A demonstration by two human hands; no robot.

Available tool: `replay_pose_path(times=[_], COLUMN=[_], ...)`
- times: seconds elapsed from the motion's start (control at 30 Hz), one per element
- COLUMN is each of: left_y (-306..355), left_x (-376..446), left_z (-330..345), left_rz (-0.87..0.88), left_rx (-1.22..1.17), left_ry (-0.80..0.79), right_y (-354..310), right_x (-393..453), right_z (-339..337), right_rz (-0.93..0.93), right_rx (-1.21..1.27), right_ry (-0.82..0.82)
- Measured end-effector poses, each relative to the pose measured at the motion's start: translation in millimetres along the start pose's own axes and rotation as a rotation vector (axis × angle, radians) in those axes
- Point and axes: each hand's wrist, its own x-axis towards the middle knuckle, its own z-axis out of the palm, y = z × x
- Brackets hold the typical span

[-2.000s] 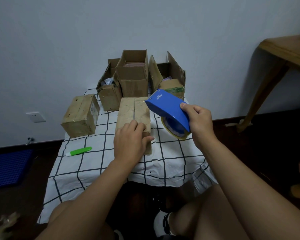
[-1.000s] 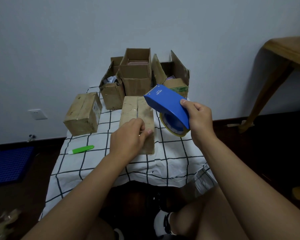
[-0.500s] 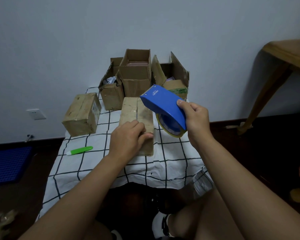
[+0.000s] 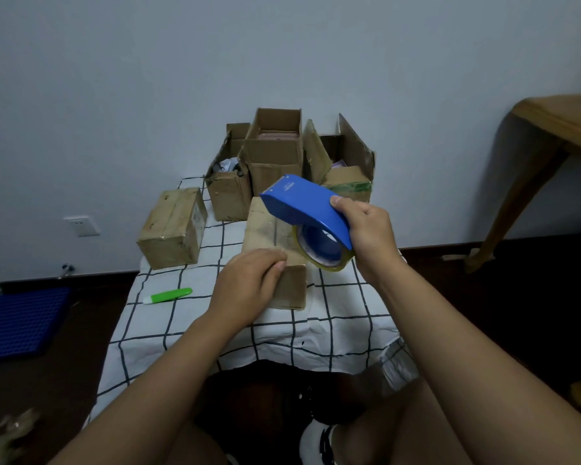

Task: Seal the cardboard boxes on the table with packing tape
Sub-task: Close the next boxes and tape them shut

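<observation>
Blue dispenser, yellowish tape, brown boxes, white black-checked cloth, green-and-white pen, blue mat.

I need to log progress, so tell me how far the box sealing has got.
Done, it seems: the closed box at the left looks taped shut. In hand: the left hand rests on the near end of the middle box, while the right hand holds the tape dispenser just above it; whether tape is on its seam I cannot tell. Left: three open boxes at the back, flaps still up.

Pale grey wall, dark floor — wooden table at right
</observation>
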Motion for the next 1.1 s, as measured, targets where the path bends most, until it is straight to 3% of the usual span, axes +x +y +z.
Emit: replay_pose_path(times=[0.13,0.3,0.63,0.73,0.9,1.1], left_y=[-25,-39,-37,-35,-25,-13], left_x=[-10,-20,-26,-28,-36,-48], left_z=[-6,-5,-2,0,5,17], left_rz=[-0.162,-0.272,-0.362,-0.391,-0.613,-0.663], left_rx=[-0.128,-0.344,-0.442,-0.482,-0.68,-0.69], left_ry=[0.188,0.159,0.155,0.171,0.275,0.282], right_y=[-4,-10,-18,-6,-2,0], right_x=[4,5,-4,-2,4,5], right_z=[-2,7,57,61,59,62], right_rz=[-0.001,-0.011,0.005,0.033,0.05,0.034], right_rx=[-0.057,-0.097,0.035,0.019,0.011,-0.019], right_ry=[-0.033,-0.033,-0.081,-0.067,-0.041,-0.026])
